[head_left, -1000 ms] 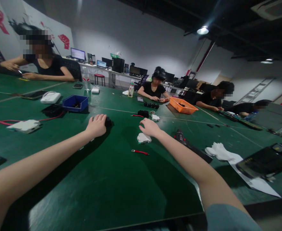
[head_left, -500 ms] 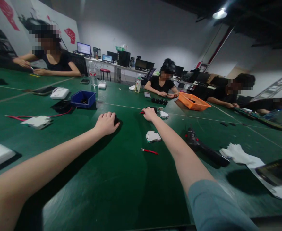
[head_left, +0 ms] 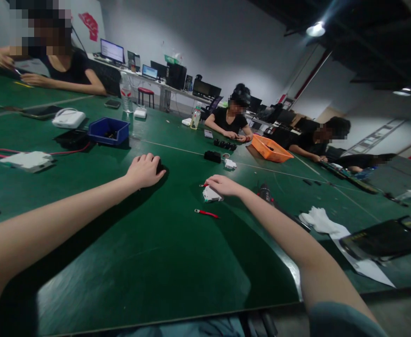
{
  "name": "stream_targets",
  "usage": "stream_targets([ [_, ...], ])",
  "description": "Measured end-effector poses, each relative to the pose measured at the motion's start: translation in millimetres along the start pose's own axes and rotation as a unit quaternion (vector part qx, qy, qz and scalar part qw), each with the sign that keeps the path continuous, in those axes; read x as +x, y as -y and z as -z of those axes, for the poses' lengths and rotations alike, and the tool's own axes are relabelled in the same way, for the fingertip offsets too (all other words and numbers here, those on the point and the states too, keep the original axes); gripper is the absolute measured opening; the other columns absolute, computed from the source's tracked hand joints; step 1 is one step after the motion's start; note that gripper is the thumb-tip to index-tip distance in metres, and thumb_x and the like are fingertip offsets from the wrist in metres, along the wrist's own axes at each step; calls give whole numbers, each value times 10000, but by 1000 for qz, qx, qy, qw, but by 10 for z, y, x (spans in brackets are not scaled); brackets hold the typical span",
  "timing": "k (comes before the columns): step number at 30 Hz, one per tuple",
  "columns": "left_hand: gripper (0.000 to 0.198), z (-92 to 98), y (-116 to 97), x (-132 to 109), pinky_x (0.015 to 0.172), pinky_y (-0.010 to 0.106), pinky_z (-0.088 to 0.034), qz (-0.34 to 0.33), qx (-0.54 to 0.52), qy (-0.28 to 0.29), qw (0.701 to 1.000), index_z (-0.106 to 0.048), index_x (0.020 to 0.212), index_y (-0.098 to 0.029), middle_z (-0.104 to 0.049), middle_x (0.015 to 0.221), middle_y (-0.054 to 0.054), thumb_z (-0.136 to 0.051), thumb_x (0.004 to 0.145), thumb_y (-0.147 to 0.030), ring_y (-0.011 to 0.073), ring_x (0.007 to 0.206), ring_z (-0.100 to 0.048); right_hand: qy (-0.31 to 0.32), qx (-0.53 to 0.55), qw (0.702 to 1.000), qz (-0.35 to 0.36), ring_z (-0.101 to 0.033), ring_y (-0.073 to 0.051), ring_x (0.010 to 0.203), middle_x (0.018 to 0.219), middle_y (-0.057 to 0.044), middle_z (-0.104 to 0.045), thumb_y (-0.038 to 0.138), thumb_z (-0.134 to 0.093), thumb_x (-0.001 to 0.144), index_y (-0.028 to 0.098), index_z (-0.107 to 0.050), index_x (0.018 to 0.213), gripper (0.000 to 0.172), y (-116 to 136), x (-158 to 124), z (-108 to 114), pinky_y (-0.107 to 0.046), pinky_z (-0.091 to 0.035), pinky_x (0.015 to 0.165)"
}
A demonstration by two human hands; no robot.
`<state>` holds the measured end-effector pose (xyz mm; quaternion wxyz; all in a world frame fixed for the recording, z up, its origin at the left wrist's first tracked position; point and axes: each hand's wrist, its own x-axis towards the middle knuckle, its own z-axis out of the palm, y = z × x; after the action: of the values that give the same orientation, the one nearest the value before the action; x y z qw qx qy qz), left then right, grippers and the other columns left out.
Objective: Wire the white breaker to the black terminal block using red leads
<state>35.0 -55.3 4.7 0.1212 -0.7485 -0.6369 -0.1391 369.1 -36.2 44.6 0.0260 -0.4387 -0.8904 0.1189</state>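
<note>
My left hand (head_left: pixel 144 171) lies on the green table (head_left: pixel 149 252) with its fingers curled over a small black part (head_left: pixel 160 165). My right hand (head_left: pixel 223 185) hovers low over a white breaker-like block (head_left: pixel 209 194), fingers closed on a short red wire whose end (head_left: pixel 202 185) sticks out to the left. A second red wire with ring ends (head_left: pixel 207 214) lies just in front of the block. Farther back sit a black component (head_left: pixel 212 156) and a small white piece (head_left: pixel 230 164).
A black power screwdriver (head_left: pixel 265 193) lies right of my hand, with white gloves (head_left: pixel 319 220) and a dark tray (head_left: pixel 384 238) beyond. A blue bin (head_left: pixel 109 131), a white device with red cables (head_left: pixel 26 160) and an orange bin (head_left: pixel 270 150) stand around. Several people sit at the table's far sides.
My right hand reached out to the black component, picked up the red wire beside it and drew back over the white block. The left hand stayed on the black part.
</note>
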Motion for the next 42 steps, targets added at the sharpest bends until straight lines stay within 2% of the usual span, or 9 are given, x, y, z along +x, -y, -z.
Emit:
stream_targets([
  [6,659,18,5,8,993,481,-358,9,-19,22,1000,-505,1331,-114,-557,1283,224,-364,913,-603,392,1208,-512,-13,50,998,37,-609,-200,1044,1102,-99,-671,410,-388,1045,177,-686,1147,392,372,-531,-82,-331,-470,923],
  [11,616,30,-6,8,968,465,-383,4,4,16,1000,-516,1310,-119,-571,1259,216,-388,920,-578,379,1176,-535,-10,49,997,63,-618,-196,1019,1109,-87,-669,491,-359,1041,201,-676,1150,444,436,-584,-111,-336,-476,899],
  [17,596,24,-12,7,951,461,-392,1,7,10,1000,-525,1295,-117,-577,1247,213,-406,924,-568,378,1160,-546,-140,-120,982,-48,-551,-222,1161,1245,-113,-607,423,-468,996,177,-643,1184,356,-25,137,-39,-335,-425,1004],
  [23,574,33,-11,-3,977,457,-372,6,4,4,1000,-513,1308,-132,-583,1244,199,-406,926,-546,367,1179,-533,-185,-143,962,-144,-358,-358,1360,1512,-236,-385,284,-513,928,86,-440,1413,529,-560,969,107,-525,-305,1097],
  [26,563,28,-6,0,975,453,-370,4,0,2,1000,-513,1301,-136,-586,1232,193,-406,927,-543,361,1170,-537,-175,-139,959,-173,-394,-384,1326,1463,-258,-442,294,-548,903,71,-456,1386,540,-714,1162,124,-548,-328,1067],
  [29,555,21,-3,0,977,456,-365,4,-7,0,1000,-522,1283,-132,-584,1228,196,-405,931,-544,364,1177,-532,-172,-139,958,-183,-435,-380,1287,1375,-253,-510,312,-542,913,76,-496,1330,482,-757,1170,106,-533,-337,1059],
  [34,565,23,-9,-4,997,459,-351,9,-10,10,1000,-517,1294,-133,-572,1262,197,-398,933,-550,364,1200,-520,-164,-133,963,-165,-552,-319,1151,1297,-207,-537,359,-543,933,118,-515,1282,425,-587,738,35,-435,-427,987],
  [39,584,25,1,5,975,464,-365,6,-13,12,1000,-529,1283,-119,-572,1255,209,-406,916,-556,374,1180,-530,-154,-107,975,-117,-609,-231,1055,1238,-105,-571,414,-589,923,207,-524,1274,413,-227,-225,-91,-353,-493,913],
  [42,607,25,8,12,972,469,-370,5,-17,9,1000,-536,1284,-118,-576,1249,212,-405,905,-573,382,1180,-530,-193,-12,980,-55,-606,-247,1066,1184,-96,-603,422,-586,924,225,-558,1230,365,-34,-827,-167,-405,-501,927],
])
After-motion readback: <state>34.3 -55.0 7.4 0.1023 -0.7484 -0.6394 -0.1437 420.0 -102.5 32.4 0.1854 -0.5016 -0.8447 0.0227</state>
